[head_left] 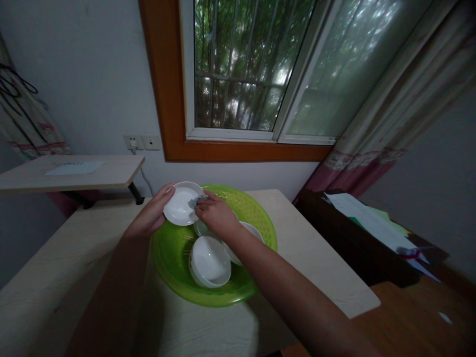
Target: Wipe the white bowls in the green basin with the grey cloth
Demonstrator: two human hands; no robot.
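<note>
Head view: cloth [194, 202] partly hidden under right hand's [213, 210] fingers

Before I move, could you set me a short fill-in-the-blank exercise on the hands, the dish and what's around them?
The shallow white dish is gripped at its rim by the ____ hand. The right hand holds a grey cloth against the dish, not on its outside but on its ____. The big round basin is coloured ____. That basin rests on a pale ____.

Missing words: left; inside; green; table.
</note>
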